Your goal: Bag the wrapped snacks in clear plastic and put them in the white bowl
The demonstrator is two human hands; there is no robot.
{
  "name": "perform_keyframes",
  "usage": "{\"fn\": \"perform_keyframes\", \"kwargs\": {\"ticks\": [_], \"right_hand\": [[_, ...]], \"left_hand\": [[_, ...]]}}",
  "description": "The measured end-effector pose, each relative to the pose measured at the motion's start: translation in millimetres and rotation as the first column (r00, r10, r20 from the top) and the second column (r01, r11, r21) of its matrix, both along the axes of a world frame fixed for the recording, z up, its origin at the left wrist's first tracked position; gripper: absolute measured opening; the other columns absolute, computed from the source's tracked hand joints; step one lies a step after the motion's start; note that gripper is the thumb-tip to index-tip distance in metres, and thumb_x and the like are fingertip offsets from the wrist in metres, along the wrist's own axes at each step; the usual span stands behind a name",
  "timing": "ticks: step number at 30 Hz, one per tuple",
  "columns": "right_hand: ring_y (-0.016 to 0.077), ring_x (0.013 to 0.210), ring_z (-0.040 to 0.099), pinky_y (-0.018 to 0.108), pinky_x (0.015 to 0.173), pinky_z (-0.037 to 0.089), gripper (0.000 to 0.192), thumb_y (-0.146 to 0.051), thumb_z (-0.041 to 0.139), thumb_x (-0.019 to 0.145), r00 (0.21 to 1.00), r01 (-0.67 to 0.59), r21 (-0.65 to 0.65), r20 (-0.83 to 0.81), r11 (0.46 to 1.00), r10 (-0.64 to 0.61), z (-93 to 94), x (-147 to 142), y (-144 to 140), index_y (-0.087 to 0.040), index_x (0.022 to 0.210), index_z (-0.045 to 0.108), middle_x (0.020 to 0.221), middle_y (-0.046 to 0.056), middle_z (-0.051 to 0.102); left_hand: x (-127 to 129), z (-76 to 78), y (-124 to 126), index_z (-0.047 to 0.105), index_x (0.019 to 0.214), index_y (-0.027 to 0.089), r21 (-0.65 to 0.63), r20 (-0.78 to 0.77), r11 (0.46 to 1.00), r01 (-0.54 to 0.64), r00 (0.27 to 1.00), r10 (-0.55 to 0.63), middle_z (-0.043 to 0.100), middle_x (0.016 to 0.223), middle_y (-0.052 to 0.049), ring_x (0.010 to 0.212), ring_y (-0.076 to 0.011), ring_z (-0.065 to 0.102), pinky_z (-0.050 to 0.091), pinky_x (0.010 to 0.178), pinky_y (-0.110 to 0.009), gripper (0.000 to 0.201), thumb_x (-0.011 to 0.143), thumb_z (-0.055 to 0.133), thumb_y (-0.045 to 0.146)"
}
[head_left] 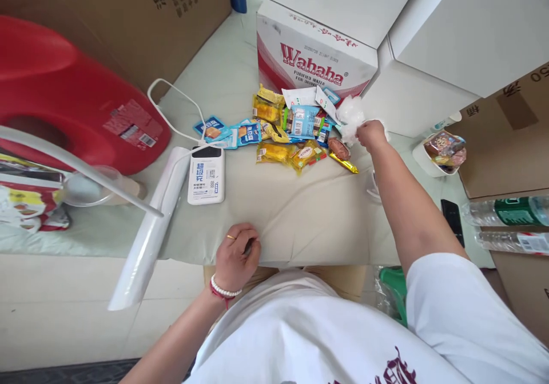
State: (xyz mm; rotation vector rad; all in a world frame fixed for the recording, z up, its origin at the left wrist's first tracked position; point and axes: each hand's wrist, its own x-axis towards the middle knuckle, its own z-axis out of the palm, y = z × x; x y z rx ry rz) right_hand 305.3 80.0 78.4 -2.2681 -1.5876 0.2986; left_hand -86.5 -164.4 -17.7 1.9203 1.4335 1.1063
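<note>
Glossy foil snack packets (pixel 295 135) lie on matt, creased cloth (pixel 300 212).

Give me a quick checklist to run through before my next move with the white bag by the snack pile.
1. Right hand grips the white plastic bag: ok, fingers closed on it.
2. Left hand is steady on the near edge of the table cloth: ok, though something dark and too small to identify sits under its fingers.
3. Bag mouth is open: cannot tell, the plastic is crumpled.
4. Snack packets are within reach: ok, piled right beside the bag.
5. Power bank and its cable are away from the pile: ok, apart to the left.
</note>
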Motion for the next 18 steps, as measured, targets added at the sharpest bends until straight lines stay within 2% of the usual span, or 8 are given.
{"fn": "perform_keyframes", "kwargs": {"ticks": [3,4,7,9,11,13,15,18], "right_hand": [[0.0094,0.051,0.044,0.022,0.044,0.034,0.023,-0.034,0.057,0.094,0.950,0.043,-0.003,-0.308,0.999,-0.042,13.5,-12,-32,-0.019,0.078,0.054,0.066,0.002,0.055],[0.0077,0.049,0.040,0.020,0.042,0.029,0.023,-0.035,0.062,0.090,0.877,0.038,-0.005,-0.478,0.999,-0.036,17.3,-17,-49,-0.020,0.076,0.052,0.066,0.000,0.055],[0.0043,0.044,0.032,0.018,0.039,0.017,0.033,-0.040,0.079,0.073,0.509,-0.025,-0.076,-0.859,0.997,-0.053,18.8,-43,-112,-0.021,0.072,0.052,0.061,-0.004,0.051],[0.0035,0.043,0.027,0.018,0.039,0.013,0.038,-0.043,0.083,0.066,0.387,-0.067,-0.136,-0.917,0.988,-0.099,10.4,-66,-154,-0.021,0.070,0.052,0.057,-0.007,0.047],[0.0035,0.043,0.027,0.019,0.039,0.014,0.040,-0.046,0.084,0.065,0.367,-0.079,-0.144,-0.924,0.986,-0.105,-1.8,-88,-189,-0.021,0.068,0.053,0.055,-0.007,0.046],[0.0039,0.045,0.029,0.019,0.041,0.018,0.041,-0.049,0.083,0.069,0.374,-0.096,-0.125,-0.924,0.987,-0.081,-13.6,-101,-214,-0.020,0.067,0.054,0.055,-0.007,0.046],[0.0045,0.046,0.030,0.019,0.043,0.019,0.041,-0.050,0.082,0.073,0.334,-0.126,-0.131,-0.939,0.983,-0.082,-22.4,-102,-230,-0.020,0.068,0.055,0.056,-0.006,0.046],[0.0054,0.045,0.025,0.020,0.042,0.015,0.039,-0.051,0.083,0.072,0.220,-0.147,-0.200,-0.961,0.969,-0.165,-30.7,-87,-242,-0.021,0.072,0.057,0.053,-0.009,0.039]], "left_hand": [[4,11.0,1,0.065,0.090,0.022,-0.062,0.129,0.997,0.034,0.991,-0.026,0.067,0.095,-0.006,0.081,-0.0172,0.066,0.055,0.071,-0.030,0.007,0.092,0.059,0.020],[10,16.7,3,0.065,0.092,0.022,-0.087,0.187,0.994,0.065,0.981,-0.048,0.066,0.093,-0.005,0.080,-0.0167,0.065,0.054,0.070,-0.029,0.006,0.093,0.059,0.022],[41,36.4,14,0.064,0.093,0.022,-0.184,0.349,0.965,0.188,0.930,-0.114,0.064,0.090,-0.005,0.081,-0.0164,0.062,0.052,0.069,-0.027,0.011,0.096,0.060,0.032],[68,46.6,26,0.063,0.097,0.022,-0.296,0.431,0.931,0.212,0.900,-0.068,0.065,0.096,-0.005,0.086,-0.0169,0.062,0.050,0.067,-0.026,0.021,0.096,0.061,0.043],[93,50.1,40,0.064,0.103,0.021,-0.383,0.498,0.884,0.268,0.866,-0.047,0.067,0.104,-0.006,0.086,-0.0169,0.062,0.049,0.068,-0.026,0.036,0.087,0.070,0.053],[109,46.4,49,0.066,0.093,0.018,-0.433,0.572,0.808,0.400,0.815,-0.097,0.067,0.092,-0.004,0.081,-0.0161,0.059,0.047,0.072,-0.028,0.044,0.082,0.074,0.060],[114,38.4,53,0.065,0.080,0.017,-0.466,0.661,0.726,0.505,0.744,-0.093,0.061,0.075,0.000,0.071,-0.0137,0.052,0.042,0.069,-0.028,0.049,0.079,0.075,0.065],[107,27.1,50,0.061,0.073,0.017,-0.502,0.750,0.676,0.539,0.660,0.030,0.052,0.067,0.004,0.066,-0.0105,0.044,0.036,0.065,-0.027,0.052,0.073,0.081,0.065]]}}
